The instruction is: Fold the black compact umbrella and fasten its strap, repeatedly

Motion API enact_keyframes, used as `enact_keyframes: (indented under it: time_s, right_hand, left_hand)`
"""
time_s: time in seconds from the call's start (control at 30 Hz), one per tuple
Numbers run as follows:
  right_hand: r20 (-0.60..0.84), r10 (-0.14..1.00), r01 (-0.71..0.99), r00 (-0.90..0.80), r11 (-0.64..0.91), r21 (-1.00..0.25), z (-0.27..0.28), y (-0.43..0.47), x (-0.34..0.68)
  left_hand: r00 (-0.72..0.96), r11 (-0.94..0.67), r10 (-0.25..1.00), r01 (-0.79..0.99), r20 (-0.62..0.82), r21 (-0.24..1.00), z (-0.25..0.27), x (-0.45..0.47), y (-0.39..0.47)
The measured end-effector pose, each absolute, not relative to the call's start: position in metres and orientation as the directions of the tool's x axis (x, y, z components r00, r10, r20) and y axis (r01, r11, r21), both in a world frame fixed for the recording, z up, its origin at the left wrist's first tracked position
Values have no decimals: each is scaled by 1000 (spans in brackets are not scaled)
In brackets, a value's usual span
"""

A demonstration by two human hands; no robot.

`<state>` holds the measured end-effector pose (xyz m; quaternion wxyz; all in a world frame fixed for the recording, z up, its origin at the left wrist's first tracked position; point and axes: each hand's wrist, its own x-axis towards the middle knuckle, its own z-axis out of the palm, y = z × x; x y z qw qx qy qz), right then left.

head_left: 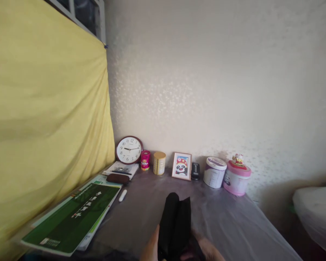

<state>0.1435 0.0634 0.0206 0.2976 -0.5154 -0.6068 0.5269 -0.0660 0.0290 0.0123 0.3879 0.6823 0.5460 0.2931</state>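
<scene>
At the bottom centre, over the near part of the table, I hold a black folded fabric item (170,226). It stands upright, with a rounded top on its left part and a pointed loose flap on its right. Its exact kind I cannot make out. My left hand (150,247) is closed around its left side, the fingers mostly hidden behind the fabric. On the lower right, my right hand (208,249) grips the same item, and the bottom frame edge cuts off both hands.
A grey cloth covers the table (141,214). Left lie a green book (78,214), a brown case (118,178) and a white stick-like object (122,195). Along the wall stand a clock (129,150), several cans, a panda picture frame (182,166) and a pink tub (236,179). A yellow curtain (49,119) hangs left.
</scene>
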Motion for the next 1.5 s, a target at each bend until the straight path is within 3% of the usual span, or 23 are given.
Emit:
enact_keyframes:
  time_s: [0.07, 0.13, 0.23, 0.37, 0.6, 0.73, 0.9, 0.97, 1.13, 1.2, 1.37, 1.5]
  right_hand:
    - [-175, 947, 316, -269, -85, -945, 30, 70, 154]
    - [-81, 981, 394, -178, -4, -919, 36, 77, 166]
    - [62, 998, 536, -20, 63, -842, 39, 83, 180]
    - [118, 989, 586, 87, 45, -809, 43, 80, 178]
    - [125, 984, 662, 126, 10, -750, 50, 76, 161]
    - [109, 993, 653, 44, 54, -756, 58, 87, 150]
    - [4, 1000, 630, -6, 7, -777, 76, 101, 122]
    - [-5, 1000, 687, -2, -3, -727, 80, 104, 118]
    - [134, 991, 858, -13, 80, -508, 75, 101, 136]
    - [135, 991, 871, -9, 74, -485, 71, 99, 145]
    - [86, 996, 828, -23, 67, -556, 72, 99, 150]
    - [-63, 997, 664, -40, -21, -748, 82, 102, 133]
  left_hand:
    - [205, -84, 976, 657, -71, 749, 8, -61, 26]
    - [191, -66, 975, 732, -112, 678, 6, -55, 22]
    - [196, -60, 970, 768, -145, 638, 7, -49, 15]
    - [185, -55, 969, 806, -161, 590, 11, -46, 11]
    - [144, -16, 966, 861, -213, 509, 22, -41, 8]
    - [173, -61, 970, 854, -170, 517, 20, -40, 6]
    - [161, -62, 975, 859, -153, 509, 18, -40, 6]
    - [161, -59, 975, 855, -156, 515, 18, -39, 7]
    - [168, -52, 969, 855, -179, 517, 20, -39, 7]
    - [172, -52, 967, 854, -188, 517, 20, -40, 7]
    - [181, -67, 967, 856, -177, 512, 20, -39, 6]
    - [166, -58, 972, 858, -169, 510, 18, -38, 6]
